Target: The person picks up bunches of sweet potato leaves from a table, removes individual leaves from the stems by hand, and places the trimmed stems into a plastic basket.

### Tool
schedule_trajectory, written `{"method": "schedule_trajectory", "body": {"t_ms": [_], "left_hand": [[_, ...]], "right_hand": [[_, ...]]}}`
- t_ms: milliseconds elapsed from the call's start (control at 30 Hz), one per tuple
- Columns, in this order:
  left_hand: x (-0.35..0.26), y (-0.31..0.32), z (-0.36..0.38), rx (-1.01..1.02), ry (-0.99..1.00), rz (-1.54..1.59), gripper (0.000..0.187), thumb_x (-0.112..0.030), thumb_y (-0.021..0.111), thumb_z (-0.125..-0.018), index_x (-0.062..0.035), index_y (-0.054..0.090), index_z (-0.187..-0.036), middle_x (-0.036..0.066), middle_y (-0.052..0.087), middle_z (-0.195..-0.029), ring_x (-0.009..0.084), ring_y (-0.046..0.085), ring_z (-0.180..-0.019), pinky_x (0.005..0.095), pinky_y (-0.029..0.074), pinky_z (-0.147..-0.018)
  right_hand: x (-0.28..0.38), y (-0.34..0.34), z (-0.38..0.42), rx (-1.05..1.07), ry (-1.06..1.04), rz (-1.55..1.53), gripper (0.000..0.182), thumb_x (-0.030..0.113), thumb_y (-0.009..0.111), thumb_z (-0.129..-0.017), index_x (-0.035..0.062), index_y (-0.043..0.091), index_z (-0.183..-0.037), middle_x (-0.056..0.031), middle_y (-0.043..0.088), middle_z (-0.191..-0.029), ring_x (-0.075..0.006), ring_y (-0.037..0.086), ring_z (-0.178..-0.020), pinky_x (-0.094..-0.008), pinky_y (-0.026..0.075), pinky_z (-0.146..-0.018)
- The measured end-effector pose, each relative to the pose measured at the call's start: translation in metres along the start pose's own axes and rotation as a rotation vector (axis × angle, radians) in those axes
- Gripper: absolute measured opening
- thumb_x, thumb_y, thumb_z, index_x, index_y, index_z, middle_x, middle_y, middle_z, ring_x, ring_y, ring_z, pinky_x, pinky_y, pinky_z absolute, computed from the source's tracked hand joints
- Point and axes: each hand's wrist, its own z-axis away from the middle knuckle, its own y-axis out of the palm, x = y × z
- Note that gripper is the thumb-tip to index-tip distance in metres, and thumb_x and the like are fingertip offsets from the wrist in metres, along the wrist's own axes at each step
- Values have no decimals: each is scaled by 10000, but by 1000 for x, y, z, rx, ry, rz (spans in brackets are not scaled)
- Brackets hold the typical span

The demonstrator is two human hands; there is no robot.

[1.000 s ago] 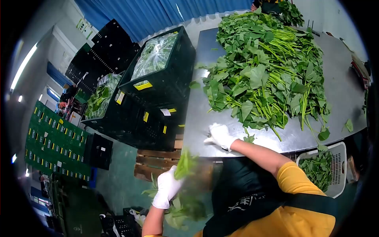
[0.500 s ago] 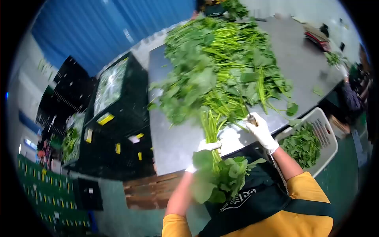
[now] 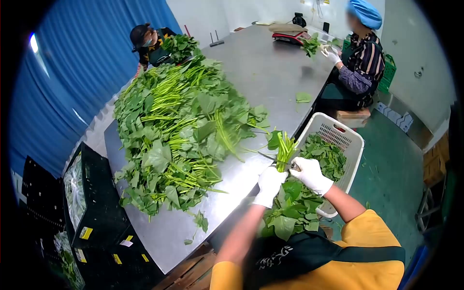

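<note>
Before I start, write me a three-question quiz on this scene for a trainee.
1. The big pile of greens lies on:
A) the floor
B) the metal table
C) a chair
2. True or false: the white basket beside the table has nothing in it.
3. Fill in the blank: of the camera wearer's two gloved hands, the ____ one is nearer the pile.

Key:
1. B
2. False; the basket holds green leaves.
3. Left; the left hand is nearer.
</note>
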Motion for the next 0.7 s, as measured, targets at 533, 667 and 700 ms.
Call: {"method": "schedule_trajectory", "body": {"t_ms": [533,667,700], "left_hand": [[-69,-23,35,-229,250,12,234,-193,682,-790,-48,639,-968,115,659,-769,260,635,-692,362,488,-674],[-109,-49,54,39,83,576,151,-38,632,-827,13,602,-966,32,593,-725,119,578,-658,254,469,-620],[-109,-57,53,109,63,670,162,-20,631,-820,14,590,-973,38,589,-724,132,581,-655,255,474,-620]], "right_hand": [[-221,8,169,46,878,143,325,360,650,-761,66,670,-898,-181,651,-773,-326,638,-723,-416,494,-654],[-95,-11,81,-166,559,-345,204,189,697,-777,27,634,-884,-51,634,-715,-87,550,-615,-255,454,-578],[-81,-8,68,-148,458,-386,178,161,684,-791,31,646,-908,-16,647,-739,-47,546,-631,-224,454,-584]]}}
